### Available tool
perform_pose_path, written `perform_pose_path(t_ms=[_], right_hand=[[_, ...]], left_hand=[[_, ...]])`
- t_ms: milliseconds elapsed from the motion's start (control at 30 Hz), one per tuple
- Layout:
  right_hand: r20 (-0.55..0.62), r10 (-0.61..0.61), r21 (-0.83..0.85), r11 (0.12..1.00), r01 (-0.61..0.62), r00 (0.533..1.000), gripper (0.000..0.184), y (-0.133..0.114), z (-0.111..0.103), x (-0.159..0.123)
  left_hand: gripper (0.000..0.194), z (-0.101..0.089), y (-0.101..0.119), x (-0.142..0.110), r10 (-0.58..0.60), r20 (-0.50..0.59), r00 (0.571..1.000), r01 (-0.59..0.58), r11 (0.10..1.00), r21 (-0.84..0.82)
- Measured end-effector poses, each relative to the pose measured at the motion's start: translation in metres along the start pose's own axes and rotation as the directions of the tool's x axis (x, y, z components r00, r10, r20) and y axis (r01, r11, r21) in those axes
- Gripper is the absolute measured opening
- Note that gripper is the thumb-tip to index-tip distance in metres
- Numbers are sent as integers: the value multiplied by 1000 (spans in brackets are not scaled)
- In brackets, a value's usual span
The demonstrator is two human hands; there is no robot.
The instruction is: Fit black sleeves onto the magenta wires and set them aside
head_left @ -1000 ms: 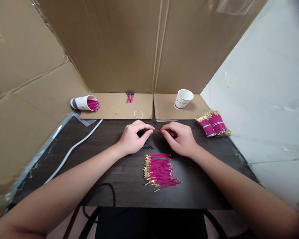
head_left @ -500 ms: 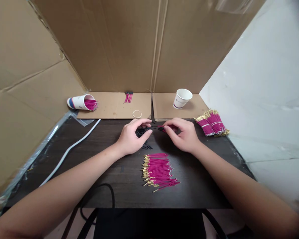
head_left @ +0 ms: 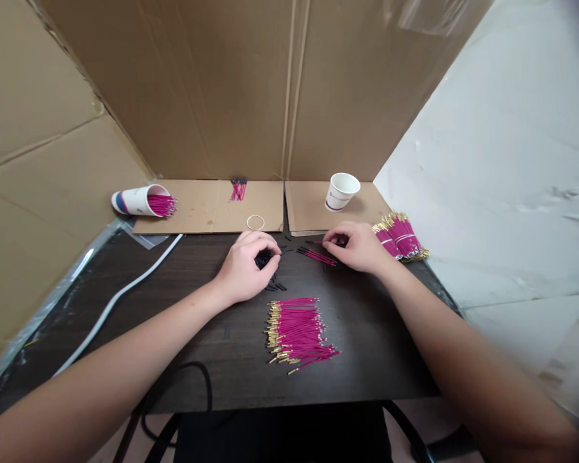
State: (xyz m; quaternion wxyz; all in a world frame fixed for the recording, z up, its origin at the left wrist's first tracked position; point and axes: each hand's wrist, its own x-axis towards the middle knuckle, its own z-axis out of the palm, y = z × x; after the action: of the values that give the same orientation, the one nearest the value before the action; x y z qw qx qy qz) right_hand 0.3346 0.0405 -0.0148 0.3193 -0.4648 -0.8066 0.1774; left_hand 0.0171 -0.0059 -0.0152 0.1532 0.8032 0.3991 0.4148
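Brown cardboard walls point(head_left: 251, 83) close off the back and left of a dark wooden table point(head_left: 212, 321), with a pale wall on the right.

The left hand point(head_left: 245, 267) rests on the table with its fingers curled down over a small heap of short black sleeves point(head_left: 265, 259); the fingertips are bunched on the heap, and whether one sleeve is pinched between them cannot be told. A few more black sleeves lie scattered just below that hand.

The right hand point(head_left: 358, 246) lies further right, fingers partly bent, its fingertips closed on the end of a thin magenta wire point(head_left: 324, 242) that lies near the table's far edge. Just beside it, between the two hands, a few loose magenta wires with dark tips point(head_left: 317, 256) lie slanted on the table.

Nearer the person, below both hands, sits a flat pile of magenta wires with gold-coloured metal ends point(head_left: 296, 333), the gold ends mostly to the left. Just right of the right hand lie two banded bundles of the same magenta wires point(head_left: 399, 236).

Along the back, flat cardboard flaps point(head_left: 207, 209) carry a white paper cup lying on its side point(head_left: 137, 201) with magenta wires in its mouth, a small cluster of magenta wires point(head_left: 237, 189), a pale rubber band ring point(head_left: 255, 222) and an upright white paper cup point(head_left: 340, 191). A white cable point(head_left: 120, 296) runs across the table's left part.
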Motion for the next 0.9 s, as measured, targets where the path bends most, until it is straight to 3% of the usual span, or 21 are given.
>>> perform_pose_path(t_ms=[200, 700, 767, 900], right_hand=[[135, 43, -35, 999, -39, 990, 9, -11, 0, -2], [244, 18, -19, 1000, -14, 970, 15, -22, -10, -4], [278, -5, -8, 1000, 7, 961, 15, -26, -19, -4], [380, -168, 69, 986, 153, 910, 19, -34, -37, -6]], left_hand=[[6, 1, -1, 0, 3, 18, 1000, -3, 1000, 22], [6, 1, -2, 0, 12, 21, 1000, -13, 999, 30], [5, 0, -1, 0, 22, 18, 1000, -22, 1000, 21], [6, -1, 3, -1, 63, 49, 997, -63, 998, 4]])
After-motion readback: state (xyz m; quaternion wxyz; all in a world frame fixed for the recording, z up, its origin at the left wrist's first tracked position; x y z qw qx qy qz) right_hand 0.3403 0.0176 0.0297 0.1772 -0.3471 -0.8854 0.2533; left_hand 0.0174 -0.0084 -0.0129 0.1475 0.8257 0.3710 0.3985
